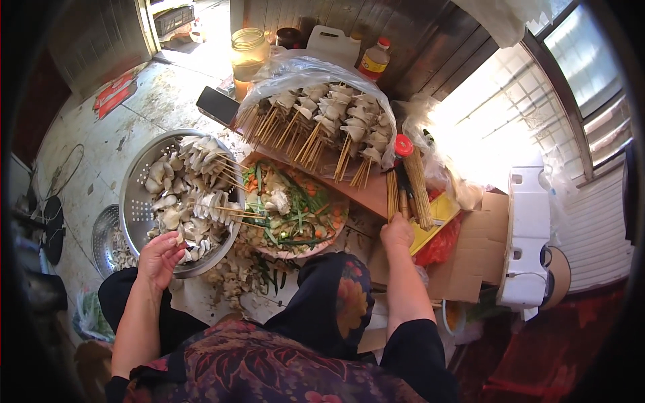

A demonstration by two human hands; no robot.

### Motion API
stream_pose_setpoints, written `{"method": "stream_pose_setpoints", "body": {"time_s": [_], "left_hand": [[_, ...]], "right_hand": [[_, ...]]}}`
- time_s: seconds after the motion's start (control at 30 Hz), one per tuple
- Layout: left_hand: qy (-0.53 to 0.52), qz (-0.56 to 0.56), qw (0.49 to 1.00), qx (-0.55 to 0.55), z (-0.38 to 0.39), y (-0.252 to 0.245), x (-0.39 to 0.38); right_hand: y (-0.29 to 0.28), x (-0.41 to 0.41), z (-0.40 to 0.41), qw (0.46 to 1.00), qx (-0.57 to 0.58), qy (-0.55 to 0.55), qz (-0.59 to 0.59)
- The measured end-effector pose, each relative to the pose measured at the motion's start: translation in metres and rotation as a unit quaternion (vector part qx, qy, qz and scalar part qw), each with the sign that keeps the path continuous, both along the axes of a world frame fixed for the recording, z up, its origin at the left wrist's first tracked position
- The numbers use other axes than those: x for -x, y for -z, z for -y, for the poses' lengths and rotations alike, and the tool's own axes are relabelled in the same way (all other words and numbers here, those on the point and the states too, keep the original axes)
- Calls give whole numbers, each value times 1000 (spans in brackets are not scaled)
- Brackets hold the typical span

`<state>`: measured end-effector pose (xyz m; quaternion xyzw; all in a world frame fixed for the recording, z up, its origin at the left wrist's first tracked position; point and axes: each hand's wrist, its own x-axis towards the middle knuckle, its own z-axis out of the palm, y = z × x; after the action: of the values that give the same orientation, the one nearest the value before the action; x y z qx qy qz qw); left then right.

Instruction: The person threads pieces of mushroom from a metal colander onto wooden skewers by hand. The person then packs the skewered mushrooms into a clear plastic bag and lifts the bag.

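Note:
My left hand (162, 256) pinches a small piece of oyster mushroom (180, 239) over the near-left rim of a perforated steel colander (132, 201). Loose oyster mushrooms (171, 214) and several threaded mushroom skewers (214, 206) lie in the colander. At the right, my right hand (397, 231) touches the lower ends of thin bamboo skewers (392, 194); its fingertips are partly hidden, so whether it grips any is unclear. A thicker bundle of sticks (416, 186) leans beside it. Many mushroom skewers (330, 118) lie in a clear plastic bag (302, 63) ahead.
Between my knees and the bag sits a tray of vegetable scraps (297, 201). More mushroom trimmings (234, 277) lie on the floor. A phone (217, 106), a glass jar (248, 50) and a red-capped bottle (375, 58) stand or lie beyond. A cardboard box (471, 252) is at the right.

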<state>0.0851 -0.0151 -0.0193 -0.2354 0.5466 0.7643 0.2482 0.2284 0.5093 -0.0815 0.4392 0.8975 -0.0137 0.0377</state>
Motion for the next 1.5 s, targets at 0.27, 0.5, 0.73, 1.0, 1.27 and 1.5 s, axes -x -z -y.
{"method": "stream_pose_setpoints", "body": {"time_s": [0.27,0.5,0.73,1.0,1.27,1.5], "left_hand": [[-17,-51,998,11,5,14,0],[19,-34,998,43,-2,1,-6],[27,-8,998,49,13,7,-14],[31,0,998,61,14,9,-15],[54,-9,997,52,-4,10,-7],[35,-12,999,30,-9,7,-3]], "right_hand": [[-11,4,1,998,26,44,-28],[-24,-3,10,996,58,34,-66],[-3,5,6,999,1,35,25],[-9,2,7,999,23,22,39],[-14,-33,22,997,57,27,-40],[-64,-68,49,902,318,73,-283]]}}
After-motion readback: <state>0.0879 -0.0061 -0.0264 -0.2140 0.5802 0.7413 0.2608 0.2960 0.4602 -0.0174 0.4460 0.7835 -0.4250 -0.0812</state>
